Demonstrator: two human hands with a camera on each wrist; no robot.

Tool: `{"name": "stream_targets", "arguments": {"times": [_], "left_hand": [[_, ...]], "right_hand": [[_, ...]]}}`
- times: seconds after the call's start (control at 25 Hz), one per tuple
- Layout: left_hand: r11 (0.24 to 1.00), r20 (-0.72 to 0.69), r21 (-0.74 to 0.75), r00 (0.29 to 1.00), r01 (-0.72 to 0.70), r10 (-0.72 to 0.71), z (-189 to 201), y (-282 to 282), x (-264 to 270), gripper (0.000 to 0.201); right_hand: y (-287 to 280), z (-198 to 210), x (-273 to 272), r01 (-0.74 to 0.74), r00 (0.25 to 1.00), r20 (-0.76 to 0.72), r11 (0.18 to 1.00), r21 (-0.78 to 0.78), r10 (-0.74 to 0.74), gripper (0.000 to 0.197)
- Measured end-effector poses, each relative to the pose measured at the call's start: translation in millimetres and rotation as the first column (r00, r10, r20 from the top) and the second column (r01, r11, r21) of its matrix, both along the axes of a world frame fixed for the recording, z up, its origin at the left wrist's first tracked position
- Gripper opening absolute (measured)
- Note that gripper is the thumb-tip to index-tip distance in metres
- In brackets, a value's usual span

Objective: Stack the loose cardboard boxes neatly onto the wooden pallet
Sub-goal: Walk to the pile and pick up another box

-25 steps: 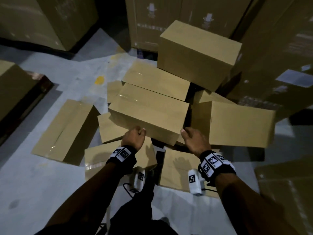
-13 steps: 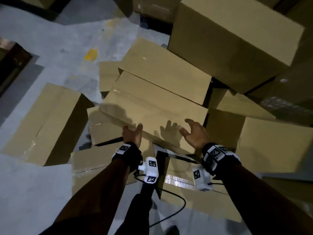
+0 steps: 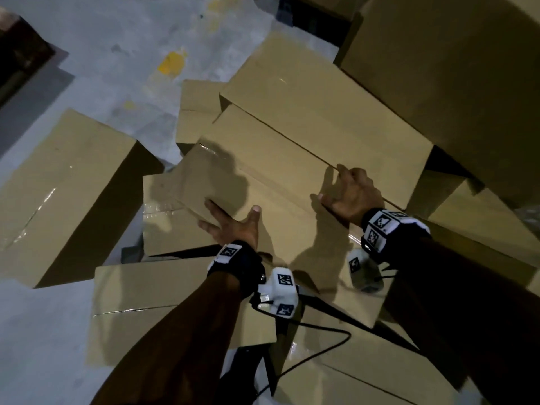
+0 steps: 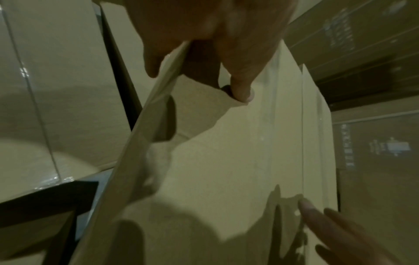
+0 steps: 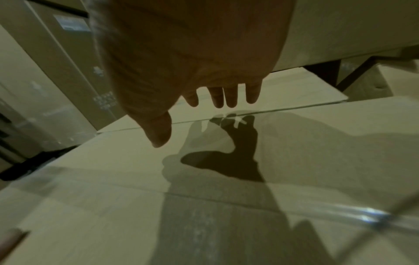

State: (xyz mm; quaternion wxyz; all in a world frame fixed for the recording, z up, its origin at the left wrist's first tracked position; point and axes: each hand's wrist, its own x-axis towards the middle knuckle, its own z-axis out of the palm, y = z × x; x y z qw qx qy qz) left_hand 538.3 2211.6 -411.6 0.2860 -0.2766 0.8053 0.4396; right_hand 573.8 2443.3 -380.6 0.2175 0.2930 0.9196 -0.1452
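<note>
Our left hand (image 3: 230,225) grips the tilted box's (image 3: 263,171) near edge, thumb on top. Our right hand (image 3: 350,194) hovers released, fingers spread, above that box's far edge.

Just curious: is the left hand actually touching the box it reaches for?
Touching. In the left wrist view, the left hand straddles the box edge, thumb pressed on top.

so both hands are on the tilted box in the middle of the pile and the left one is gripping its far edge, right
Not quite: the left hand grips the near left edge of the tilted box, thumb on top, as the head view shows. It is the right hand that reaches its far edge. Both hands are on that box.
</note>
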Motion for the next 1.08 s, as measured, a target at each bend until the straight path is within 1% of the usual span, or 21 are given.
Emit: {"name": "stream_targets", "arguments": {"times": [0.12, 0.24, 0.36, 0.48, 0.56, 0.64, 0.72, 0.84, 0.92, 1.0, 1.08], "left_hand": [[0.990, -0.060, 0.111, 0.994, -0.083, 0.090, -10, 0, 6, 0.105], [0.985, -0.090, 0.135, 0.989, -0.104, 0.116, -14, -6, 7, 0.105], [0.976, -0.083, 0.170, 0.985, -0.135, 0.150, -12, -10, 9, 0.104], [0.971, -0.107, 0.184, 0.979, -0.154, 0.176, -13, -18, 13, 0.106], [0.966, -0.154, 0.199, 0.968, -0.167, 0.199, -18, -30, 20, 0.107], [0.960, -0.244, 0.228, 0.945, -0.161, 0.216, -27, -44, 29, 0.107], [0.956, -0.292, 0.252, 0.930, -0.148, 0.221, -33, -54, 37, 0.108], [0.931, -0.260, 0.308, 0.924, -0.195, 0.280, -33, -59, 47, 0.110], [0.918, -0.231, 0.316, 0.920, -0.237, 0.318, -28, -54, 57, 0.109], [0.894, -0.190, 0.320, 0.903, -0.315, 0.386, -22, -45, 72, 0.103], [0.865, -0.140, 0.326, 0.886, -0.380, 0.442, -14, -33, 88, 0.103]], "right_hand": [[4, -12, -14, -0.049, 0.999, -0.003, 0.996, 0.071, 0.049, 0.083], [-3, -17, -22, -0.083, 0.996, -0.001, 0.987, 0.135, 0.084, 0.083], [-17, -20, -23, -0.107, 0.994, 0.009, 0.984, 0.143, 0.107, 0.088], [-23, -10, -26, -0.115, 0.993, 0.012, 0.981, 0.153, 0.115, 0.091], [-25, 0, -29, -0.120, 0.993, 0.020, 0.990, 0.075, 0.119, 0.092], [-28, 11, -32, -0.110, 0.993, 0.025, 0.992, -0.066, 0.112, 0.096], [-32, 20, -33, -0.155, 0.986, 0.039, 0.974, -0.168, 0.163, 0.104], [-38, 27, -31, -0.259, 0.958, 0.059, 0.936, -0.238, 0.280, 0.119], [-40, 28, -26, -0.255, 0.961, 0.041, 0.931, -0.261, 0.275, 0.123], [-41, 26, -17, -0.256, 0.963, 0.015, 0.929, -0.267, 0.269, 0.125], [-42, 26, -8, -0.281, 0.956, 0.004, 0.925, -0.257, 0.292, 0.124]]}}
